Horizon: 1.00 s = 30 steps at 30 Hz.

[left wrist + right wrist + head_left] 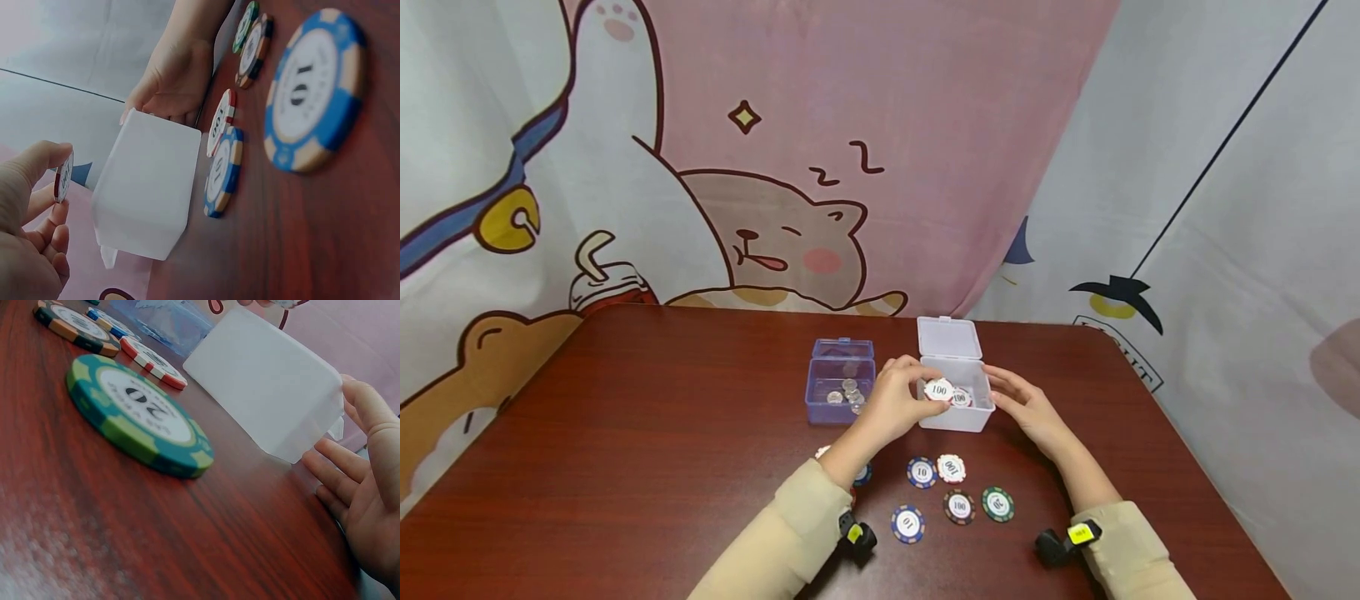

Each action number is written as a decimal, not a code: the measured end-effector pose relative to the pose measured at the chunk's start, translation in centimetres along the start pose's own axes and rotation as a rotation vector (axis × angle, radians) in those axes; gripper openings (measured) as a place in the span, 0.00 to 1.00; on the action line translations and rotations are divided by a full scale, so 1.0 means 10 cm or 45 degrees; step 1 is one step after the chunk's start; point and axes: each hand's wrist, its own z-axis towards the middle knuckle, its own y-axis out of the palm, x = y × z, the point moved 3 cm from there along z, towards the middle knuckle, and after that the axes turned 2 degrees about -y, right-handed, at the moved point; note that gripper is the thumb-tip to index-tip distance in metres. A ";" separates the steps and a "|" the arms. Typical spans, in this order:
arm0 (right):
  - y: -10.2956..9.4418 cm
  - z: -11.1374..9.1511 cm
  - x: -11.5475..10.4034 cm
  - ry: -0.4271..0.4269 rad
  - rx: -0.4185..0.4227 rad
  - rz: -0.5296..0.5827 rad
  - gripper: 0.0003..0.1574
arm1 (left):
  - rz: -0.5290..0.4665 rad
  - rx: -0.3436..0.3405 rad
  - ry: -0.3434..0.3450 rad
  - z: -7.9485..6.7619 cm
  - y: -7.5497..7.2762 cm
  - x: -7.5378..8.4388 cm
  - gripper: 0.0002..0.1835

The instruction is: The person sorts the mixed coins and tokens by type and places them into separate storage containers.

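Observation:
My left hand (891, 402) pinches a white poker chip (938, 390) marked 100 between thumb and fingers, over the open white plastic box (957, 419). The left wrist view shows that chip (64, 177) edge-on at the fingertips. Inside the box lies another white 100 chip (961, 397). My right hand (1028, 414) touches the box's right side with fairly straight fingers, its thumb near the front corner; the right wrist view has the hand (369, 469) beside the box wall (262, 381) with nothing in its palm.
A translucent blue box (827, 412) with several silver coins stands left of the white one, lid up. Nearer lie blue 10 chips (908, 524), a white chip (951, 468), a black-and-brown 100 chip (959, 507) and a green 20 chip (997, 504). My left forearm partly covers more chips.

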 end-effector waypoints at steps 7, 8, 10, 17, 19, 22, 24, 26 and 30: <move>0.00 0.00 -0.02 -0.001 -0.004 -0.004 0.28 | 0.025 0.066 -0.017 0.14 0.07 -0.04 0.22; 0.00 0.00 -0.02 -0.004 -0.005 -0.003 0.28 | 0.032 0.072 -0.019 0.16 0.08 -0.05 0.22; 0.00 0.01 -0.02 -0.008 -0.008 -0.003 0.28 | 0.051 0.083 -0.020 0.18 0.10 -0.04 0.22; -0.01 0.00 -0.02 -0.012 -0.012 -0.008 0.28 | 0.141 0.111 -0.001 0.25 0.18 -0.01 0.22; -0.01 0.00 -0.02 -0.013 -0.012 -0.009 0.28 | 0.161 0.114 -0.014 0.26 0.20 -0.02 0.22; -0.01 0.00 -0.02 -0.006 -0.010 -0.006 0.28 | 0.203 0.110 -0.042 0.26 0.24 -0.06 0.22; 0.00 0.00 -0.02 -0.002 -0.007 -0.006 0.28 | 0.234 0.103 -0.064 0.26 0.26 -0.08 0.22; 0.00 0.00 -0.01 0.000 -0.005 -0.006 0.28 | 0.261 0.102 -0.073 0.26 0.27 -0.11 0.22; 0.00 0.00 -0.01 -0.005 -0.008 -0.006 0.28 | 0.283 0.124 -0.076 0.24 0.29 -0.15 0.22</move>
